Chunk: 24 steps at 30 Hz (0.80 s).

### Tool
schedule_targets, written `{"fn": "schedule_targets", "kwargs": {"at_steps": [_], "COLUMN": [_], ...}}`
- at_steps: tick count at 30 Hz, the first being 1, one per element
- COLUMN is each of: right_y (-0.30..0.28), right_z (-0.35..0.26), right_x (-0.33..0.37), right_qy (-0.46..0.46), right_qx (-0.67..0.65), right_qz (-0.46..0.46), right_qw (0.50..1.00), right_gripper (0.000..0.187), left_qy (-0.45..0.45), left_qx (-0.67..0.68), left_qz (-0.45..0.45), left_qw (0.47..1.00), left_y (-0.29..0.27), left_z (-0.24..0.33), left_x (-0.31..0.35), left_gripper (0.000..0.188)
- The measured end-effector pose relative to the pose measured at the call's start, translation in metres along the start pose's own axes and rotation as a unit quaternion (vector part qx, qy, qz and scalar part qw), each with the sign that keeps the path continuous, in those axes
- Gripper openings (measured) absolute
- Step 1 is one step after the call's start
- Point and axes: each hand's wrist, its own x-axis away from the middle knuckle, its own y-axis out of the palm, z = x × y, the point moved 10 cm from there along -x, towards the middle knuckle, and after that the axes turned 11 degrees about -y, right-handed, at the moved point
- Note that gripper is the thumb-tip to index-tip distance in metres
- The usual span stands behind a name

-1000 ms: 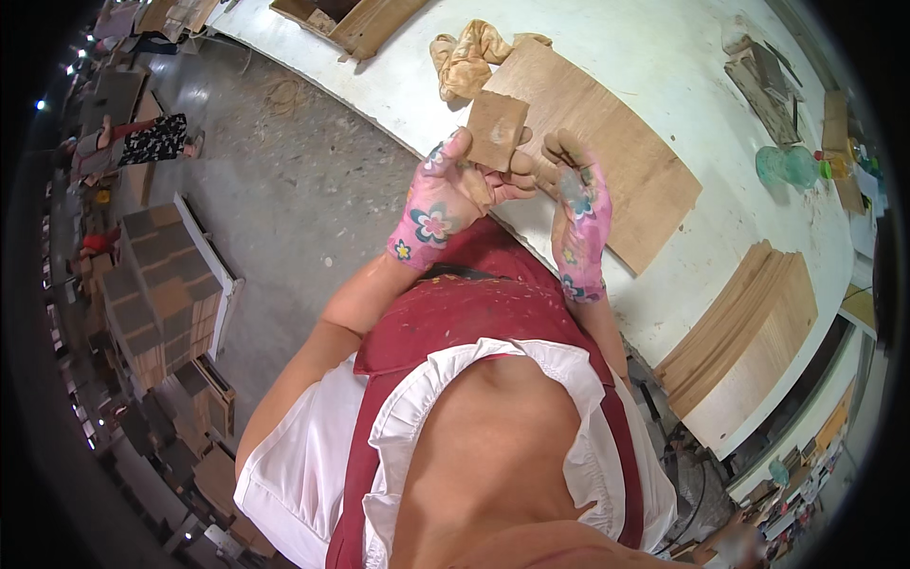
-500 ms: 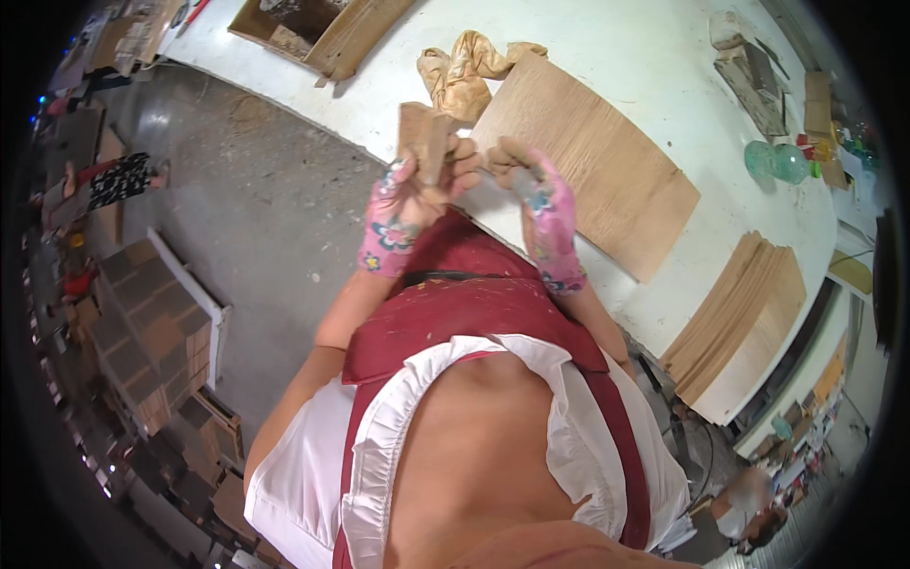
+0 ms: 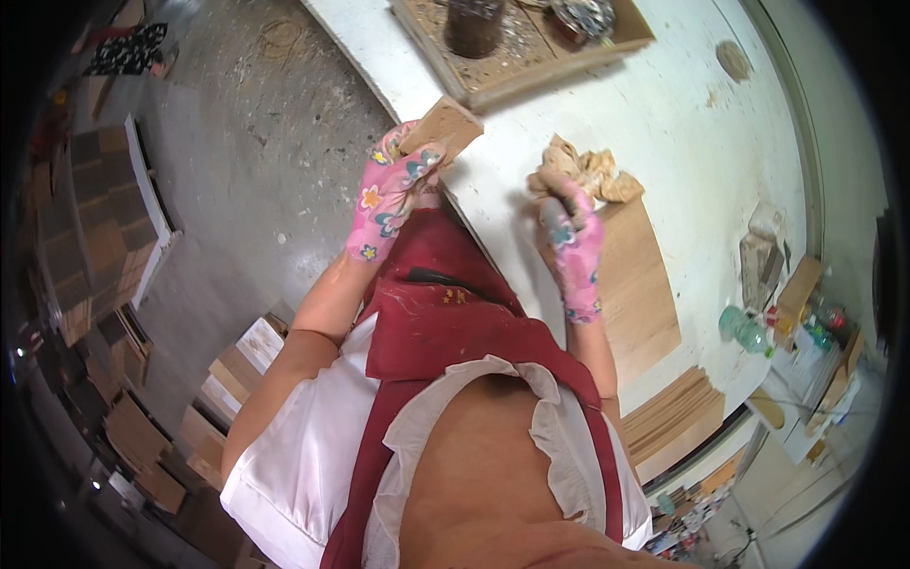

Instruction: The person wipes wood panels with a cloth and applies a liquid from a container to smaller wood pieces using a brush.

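Note:
Both my hands wear pink flowered gloves with soiled fingers. My left hand is closed around a small flat brown piece, near the table's edge; whether it is wood or folded sandpaper I cannot make out. On the white tabletop, my right hand has its fingers bent onto a crumpled beige cloth and grips it. Partly beneath the cloth and my right wrist lies a curved wood-grain panel.
An open wooden tray at the far side holds a dark can. At right are a stack of curved panels, a green plastic bottle and a worn block. Stacked boards stand on the floor at left.
My hands, close together before, are now apart. The right one has moved to the cloth and taken hold of it; the left keeps the brown piece. The view has turned, showing more of the tray.

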Motion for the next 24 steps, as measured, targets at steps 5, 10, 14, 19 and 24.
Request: {"fn": "schedule_targets", "kwargs": {"at_steps": [5,10,14,19,24], "right_y": [0.029,0.083,0.12,0.135,0.133], "right_z": [-0.074,-0.1,-0.083,-0.071,-0.086], "right_x": [-0.079,-0.163,-0.206,-0.219,-0.217], "right_qy": [-0.18,-0.359,-0.354,-0.316,-0.342], "right_qx": [0.302,0.452,0.539,0.515,0.496], "right_qz": [-0.059,-0.053,-0.102,-0.14,-0.136], "right_qw": [0.934,0.815,0.758,0.785,0.786], "right_gripper": [0.035,0.055,0.067,0.061,0.057], "left_qy": [0.114,0.16,0.197,0.193,0.149], "left_qx": [-0.127,-0.124,-0.069,-0.053,-0.072], "left_qz": [0.043,0.006,-0.045,-0.031,0.001], "left_qw": [0.984,0.979,0.977,0.979,0.986], "left_y": [-0.027,-0.019,-0.022,-0.032,-0.035], "left_z": [0.05,0.087,0.095,0.097,0.093], "left_x": [-0.025,-0.035,-0.041,-0.049,-0.057], "left_gripper": [0.033,0.034,0.035,0.037,0.035]}}
